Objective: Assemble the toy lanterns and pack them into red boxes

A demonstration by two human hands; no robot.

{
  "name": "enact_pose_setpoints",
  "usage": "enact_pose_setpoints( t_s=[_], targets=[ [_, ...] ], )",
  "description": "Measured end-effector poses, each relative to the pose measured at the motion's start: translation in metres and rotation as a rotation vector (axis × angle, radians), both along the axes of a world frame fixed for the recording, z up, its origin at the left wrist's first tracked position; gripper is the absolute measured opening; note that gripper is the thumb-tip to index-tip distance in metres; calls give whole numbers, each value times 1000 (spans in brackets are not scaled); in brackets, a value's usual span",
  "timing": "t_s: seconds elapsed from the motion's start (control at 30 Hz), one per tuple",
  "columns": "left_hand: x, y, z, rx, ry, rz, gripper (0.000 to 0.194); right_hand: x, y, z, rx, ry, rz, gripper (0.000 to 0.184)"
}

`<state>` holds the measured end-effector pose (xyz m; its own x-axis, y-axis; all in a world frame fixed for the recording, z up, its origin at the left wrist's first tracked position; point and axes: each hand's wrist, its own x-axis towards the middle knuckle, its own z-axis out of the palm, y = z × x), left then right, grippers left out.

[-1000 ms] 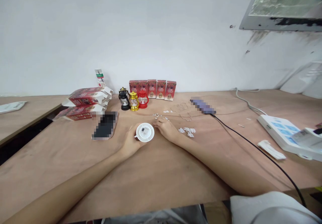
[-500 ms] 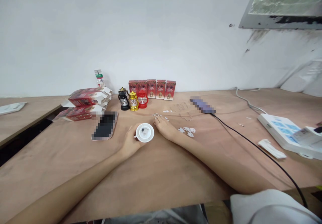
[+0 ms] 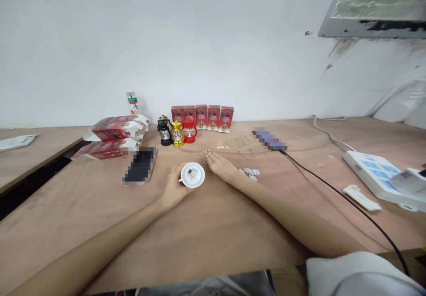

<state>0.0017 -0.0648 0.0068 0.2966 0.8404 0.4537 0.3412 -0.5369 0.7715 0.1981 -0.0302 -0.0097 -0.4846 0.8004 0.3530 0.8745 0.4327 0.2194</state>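
Observation:
My left hand [image 3: 173,188] is wrapped around the side of a round white piece [image 3: 199,170], which looks like the open underside of a small lantern. A small dark square and a pale part sit inside its rim; what lies below the rim is hidden. To its right, my right hand [image 3: 222,167] rests low on the table, fingers stretched toward a cluster of small silvery discs [image 3: 207,151]. Its fingertips touch or nearly touch the closest disc. Small white plastic pieces [image 3: 253,172] lie just right of that wrist, and bent wire pieces [image 3: 246,155] lie beyond it.
Black [image 3: 165,134], gold [image 3: 178,136] and red [image 3: 189,132] lanterns stand before several red boxes [image 3: 213,119]. Flattened cartons [image 3: 115,129] and a phone [image 3: 140,167] lie left. Another phone [image 3: 269,140] trails a black cable [image 3: 319,187]; a power strip [image 3: 372,171] sits far right.
My right hand has shifted slightly, its fingers drawn closer together by the silvery discs. A disc seen beside its fingers is no longer visible there. My left hand keeps its hold.

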Motion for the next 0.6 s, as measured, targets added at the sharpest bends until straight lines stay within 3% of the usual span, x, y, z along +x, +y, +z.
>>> enact_pose_setpoints(
  t_s=[0.23, 0.43, 0.6],
  targets=[
    [-1, 0, -1, 24, 27, 82, 41, 7, 2, -2, 18, 138, 39, 26],
    [0, 2, -4, 36, 62, 239, 37, -10, -25, 15, 143, 823, 227, 21],
    [6, -4, 1, 71, 71, 238, 31, -31, -50, 33, 222, 926, 377, 19]
  ],
)
